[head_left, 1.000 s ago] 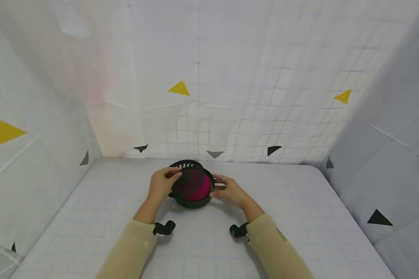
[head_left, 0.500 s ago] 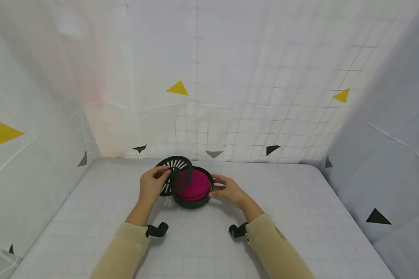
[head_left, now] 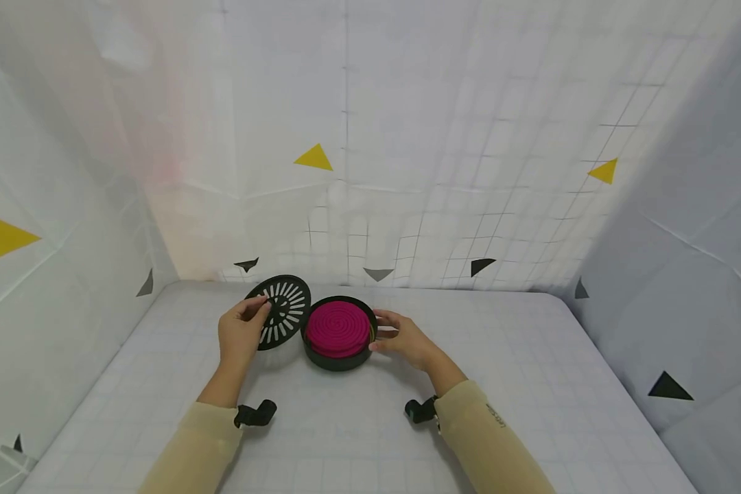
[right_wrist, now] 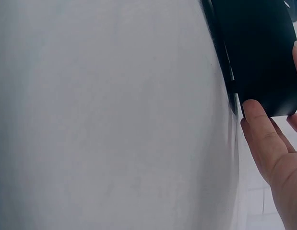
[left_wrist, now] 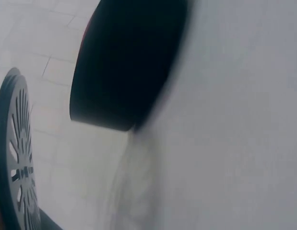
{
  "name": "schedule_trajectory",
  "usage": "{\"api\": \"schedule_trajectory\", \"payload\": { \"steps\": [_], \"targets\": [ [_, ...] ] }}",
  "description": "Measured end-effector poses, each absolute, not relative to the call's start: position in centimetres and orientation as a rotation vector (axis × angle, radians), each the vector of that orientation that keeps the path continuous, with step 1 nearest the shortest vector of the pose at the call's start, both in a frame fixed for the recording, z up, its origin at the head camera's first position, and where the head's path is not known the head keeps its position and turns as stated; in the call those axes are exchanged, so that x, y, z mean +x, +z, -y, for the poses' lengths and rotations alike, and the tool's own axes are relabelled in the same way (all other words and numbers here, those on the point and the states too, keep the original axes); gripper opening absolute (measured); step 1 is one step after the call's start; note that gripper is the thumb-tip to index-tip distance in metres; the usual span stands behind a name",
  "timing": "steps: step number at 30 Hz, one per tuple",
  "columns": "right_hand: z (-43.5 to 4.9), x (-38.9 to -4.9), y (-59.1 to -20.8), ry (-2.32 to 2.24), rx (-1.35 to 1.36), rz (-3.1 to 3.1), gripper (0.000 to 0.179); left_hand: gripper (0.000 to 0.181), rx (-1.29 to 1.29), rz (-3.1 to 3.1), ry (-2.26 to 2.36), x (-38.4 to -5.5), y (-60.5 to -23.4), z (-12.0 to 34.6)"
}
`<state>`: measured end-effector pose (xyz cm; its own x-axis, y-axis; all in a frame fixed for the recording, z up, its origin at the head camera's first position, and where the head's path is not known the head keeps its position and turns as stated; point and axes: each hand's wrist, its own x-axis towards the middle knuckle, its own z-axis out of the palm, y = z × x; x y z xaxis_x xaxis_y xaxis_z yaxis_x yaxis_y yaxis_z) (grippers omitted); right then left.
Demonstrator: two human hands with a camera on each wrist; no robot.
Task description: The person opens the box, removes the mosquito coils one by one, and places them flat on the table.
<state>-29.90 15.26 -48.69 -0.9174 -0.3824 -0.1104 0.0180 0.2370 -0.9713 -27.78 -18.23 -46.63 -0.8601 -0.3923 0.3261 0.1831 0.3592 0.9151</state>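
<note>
My left hand (head_left: 239, 334) pinches a round black slotted lid (head_left: 285, 310) between thumb and fingers, tilted up to the left of a round black container (head_left: 338, 363). Spiral rings mark the top of the magenta disc (head_left: 337, 328) inside the container, and a thin yellow-green edge shows at its right side. My right hand (head_left: 410, 341) holds the container's right side, thumb toward the front and fingers farther back. In the right wrist view its fingertips (right_wrist: 254, 108) lie on the dark wall. The left wrist view shows the lid's slotted face apart from the container.
A white gridded cloth covers the table (head_left: 370, 439). White sheets rise behind and at both sides, with yellow triangles (head_left: 315, 157) and black triangles (head_left: 669, 386) on them. Small black devices (head_left: 256, 414) are worn at both wrists.
My left hand has moved left with the lid, from over the container to beside it, uncovering the magenta disc. The right hand has stayed at the container's side.
</note>
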Motion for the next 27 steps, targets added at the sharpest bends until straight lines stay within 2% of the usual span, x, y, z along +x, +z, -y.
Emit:
{"api": "schedule_trajectory", "payload": {
  "steps": [27],
  "targets": [
    [-15.1,-29.8,-48.7,-1.736,-0.351,-2.19,0.086,0.022,0.421,2.064,-1.392,-27.6,-47.4,25.6]
  ]
}}
